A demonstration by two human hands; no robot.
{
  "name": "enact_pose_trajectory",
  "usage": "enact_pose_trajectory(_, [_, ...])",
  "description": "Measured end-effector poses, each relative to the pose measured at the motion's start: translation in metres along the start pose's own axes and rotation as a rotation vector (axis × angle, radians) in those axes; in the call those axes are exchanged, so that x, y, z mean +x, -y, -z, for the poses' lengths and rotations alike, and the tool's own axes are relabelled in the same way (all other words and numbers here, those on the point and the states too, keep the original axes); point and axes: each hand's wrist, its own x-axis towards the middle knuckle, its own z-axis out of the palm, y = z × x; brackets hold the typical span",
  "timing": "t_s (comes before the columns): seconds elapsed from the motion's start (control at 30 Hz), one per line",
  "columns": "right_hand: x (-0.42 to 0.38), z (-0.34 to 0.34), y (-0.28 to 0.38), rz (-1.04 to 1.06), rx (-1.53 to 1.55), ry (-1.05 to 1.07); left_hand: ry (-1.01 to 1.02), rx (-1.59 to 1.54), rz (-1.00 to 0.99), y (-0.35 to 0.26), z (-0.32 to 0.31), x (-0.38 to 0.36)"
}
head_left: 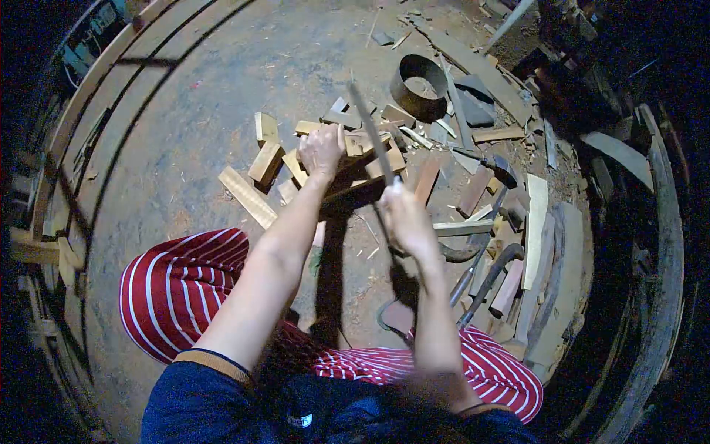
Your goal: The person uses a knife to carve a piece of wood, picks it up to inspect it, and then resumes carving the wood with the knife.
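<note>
My left hand [323,152] is closed over a wooden piece [362,144] on a low stack of wood on the ground in front of me; the fingers partly hide what they grip. In my right hand [405,222] is a long narrow blade [373,132], tilted up and away from me. It overlaps the right part of the stack in this view. The right hand is slightly smeared by motion, with its fingers wrapped round the light-coloured handle end. Short wooden blocks [266,163] and a longer strip [248,196] lie left of the stack.
A dark open metal cylinder [419,89] stands beyond the stack. To the right lie a hammer-like tool [504,172], a dark curved tool [499,277], a pale board [534,229] and many offcuts. My striped knees [185,292] frame the work area. A long wooden frame [89,74] runs along the left.
</note>
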Motion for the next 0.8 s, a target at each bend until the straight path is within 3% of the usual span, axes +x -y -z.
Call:
enact_pose_trajectory(0.07, [0.005,0.046,0.037,-0.416,0.52,-0.142,0.092,-0.061,0.007,0.001,0.005,-0.005])
enact_pose_trajectory(0.1, [0.007,0.057,0.035,-0.422,0.538,-0.266,0.03,-0.086,-0.066,0.004,0.003,-0.013])
enact_pose_trajectory(0.2, [0.002,0.066,0.004,-0.402,0.528,-0.282,-0.059,-0.087,-0.197,0.01,0.007,-0.024])
enact_pose_trajectory(0.3, [-0.011,0.044,-0.013,-0.492,0.651,-0.175,0.162,-0.212,-0.317,0.018,0.024,-0.034])
enact_pose_trajectory(0.43, [-0.008,0.016,-0.02,-0.491,0.769,-0.205,0.251,-0.214,-0.482,0.032,0.044,-0.048])
enact_pose_trajectory(0.67, [0.001,0.004,-0.029,-0.419,0.687,-0.231,0.377,-0.304,-0.494,0.045,0.05,-0.044])
enact_pose_trajectory(0.73, [0.0,-0.005,-0.035,-0.427,0.662,-0.224,0.275,-0.29,-0.504,0.041,0.06,-0.043])
enact_pose_trajectory(0.8, [0.0,-0.014,-0.039,-0.428,0.638,-0.215,0.255,-0.386,-0.367,0.035,0.07,-0.041])
